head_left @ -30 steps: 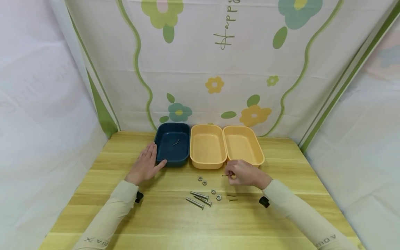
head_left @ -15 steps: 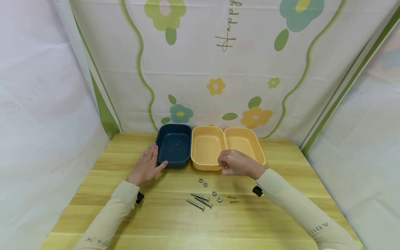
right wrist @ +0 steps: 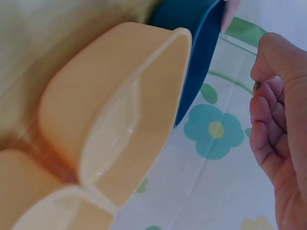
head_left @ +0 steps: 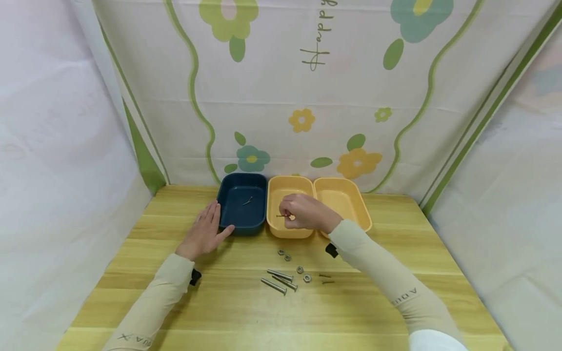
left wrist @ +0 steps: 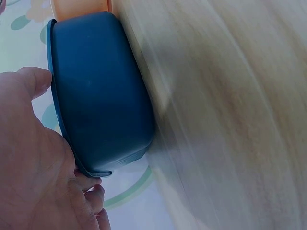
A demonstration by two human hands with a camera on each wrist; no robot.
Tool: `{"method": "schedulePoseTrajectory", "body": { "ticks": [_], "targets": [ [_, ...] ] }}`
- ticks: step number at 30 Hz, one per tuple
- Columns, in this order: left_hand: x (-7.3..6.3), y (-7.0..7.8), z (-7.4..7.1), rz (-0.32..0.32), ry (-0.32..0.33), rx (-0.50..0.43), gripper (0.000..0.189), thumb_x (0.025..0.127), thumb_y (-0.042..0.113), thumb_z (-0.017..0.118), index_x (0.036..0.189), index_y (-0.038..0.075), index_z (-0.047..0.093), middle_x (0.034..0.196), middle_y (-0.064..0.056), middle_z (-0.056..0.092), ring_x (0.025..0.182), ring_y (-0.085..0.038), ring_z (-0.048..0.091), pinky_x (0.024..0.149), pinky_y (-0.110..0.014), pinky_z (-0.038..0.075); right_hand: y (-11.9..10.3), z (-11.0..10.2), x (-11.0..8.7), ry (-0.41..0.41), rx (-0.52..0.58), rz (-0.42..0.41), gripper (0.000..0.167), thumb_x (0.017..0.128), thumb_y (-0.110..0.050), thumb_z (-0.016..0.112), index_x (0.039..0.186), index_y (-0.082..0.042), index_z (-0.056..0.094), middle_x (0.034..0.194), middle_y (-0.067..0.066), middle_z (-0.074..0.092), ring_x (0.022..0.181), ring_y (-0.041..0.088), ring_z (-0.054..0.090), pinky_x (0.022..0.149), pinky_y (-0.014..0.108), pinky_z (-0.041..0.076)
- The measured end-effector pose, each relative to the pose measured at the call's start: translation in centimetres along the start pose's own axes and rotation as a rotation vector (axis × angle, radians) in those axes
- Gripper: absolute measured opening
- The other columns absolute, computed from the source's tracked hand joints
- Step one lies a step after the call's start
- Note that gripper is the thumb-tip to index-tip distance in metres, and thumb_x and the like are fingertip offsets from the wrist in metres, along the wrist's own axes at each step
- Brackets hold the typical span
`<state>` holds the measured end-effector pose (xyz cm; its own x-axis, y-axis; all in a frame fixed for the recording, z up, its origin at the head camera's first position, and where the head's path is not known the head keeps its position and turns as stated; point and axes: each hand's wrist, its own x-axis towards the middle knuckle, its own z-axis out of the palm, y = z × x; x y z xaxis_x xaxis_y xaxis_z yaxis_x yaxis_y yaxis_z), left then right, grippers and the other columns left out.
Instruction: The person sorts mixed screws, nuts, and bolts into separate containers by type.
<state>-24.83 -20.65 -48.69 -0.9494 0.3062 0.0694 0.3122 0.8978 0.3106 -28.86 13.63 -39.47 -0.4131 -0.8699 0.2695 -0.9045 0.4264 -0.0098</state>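
Over the middle yellow tray (head_left: pixel 291 234), my right hand (head_left: pixel 307 213) pinches a small thin screw (head_left: pixel 280 216) between thumb and curled fingers. In the right wrist view only the threaded tip of that screw (right wrist: pixel 257 85) pokes out from the grip. My left hand (head_left: pixel 203 235) rests against the dark blue tray (head_left: pixel 237 214) at its left front corner, fingers straight along the side. The left wrist view has the thumb (left wrist: pixel 36 79) on the blue rim. Small screws (head_left: pixel 248 201) lie inside the blue tray.
A second yellow tray (head_left: pixel 340 197) stands at the right end of the row. Several steel bolts (head_left: pixel 273 286), hex nuts (head_left: pixel 307 278) and two small screws (head_left: pixel 327 282) lie on the wooden table (head_left: pixel 219 312). A flowered cloth (head_left: pixel 263 73) hangs behind.
My right hand has moved left and away from me, from in front of the right yellow tray to above the middle one, carrying the screw. My left hand stays put.
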Motion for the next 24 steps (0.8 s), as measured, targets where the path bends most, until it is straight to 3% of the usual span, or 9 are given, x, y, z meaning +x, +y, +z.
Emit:
{"method": "schedulePoseTrajectory", "body": {
  "ticks": [12,18,24],
  "targets": [
    [0.0,0.1,-0.2,-0.001,-0.003,-0.008,0.092,0.11,0.053,0.046,0.163,-0.014,0.014,0.174,-0.032,0.009,0.162,-0.05,0.01,0.132,-0.065,0.013,-0.1,1.4,4.6,-0.029,0.027,0.153,0.005,0.09,-0.01,0.072,0.087,-0.012,0.069,0.083,-0.001,0.062,0.071,0.011,0.05,0.064,0.02,0.042],
    [0.0,0.1,-0.2,-0.011,-0.006,0.001,0.093,0.109,0.054,0.046,0.163,-0.014,0.014,0.174,-0.032,0.009,0.162,-0.05,0.01,0.132,-0.064,0.014,0.1,2.8,6.1,-0.016,0.051,0.184,0.003,0.091,-0.012,0.072,0.092,-0.01,0.07,0.087,0.002,0.065,0.075,0.014,0.054,0.07,0.022,0.048],
    [0.0,0.1,-0.1,-0.012,-0.003,0.003,0.092,0.109,0.054,0.046,0.162,-0.015,0.015,0.173,-0.033,0.01,0.162,-0.05,0.011,0.131,-0.064,0.015,0.2,5.1,7.3,-0.022,0.079,0.205,0.003,0.094,-0.013,0.069,0.096,-0.011,0.071,0.088,0.002,0.063,0.072,0.012,0.052,0.07,0.021,0.048]
  ]
}}
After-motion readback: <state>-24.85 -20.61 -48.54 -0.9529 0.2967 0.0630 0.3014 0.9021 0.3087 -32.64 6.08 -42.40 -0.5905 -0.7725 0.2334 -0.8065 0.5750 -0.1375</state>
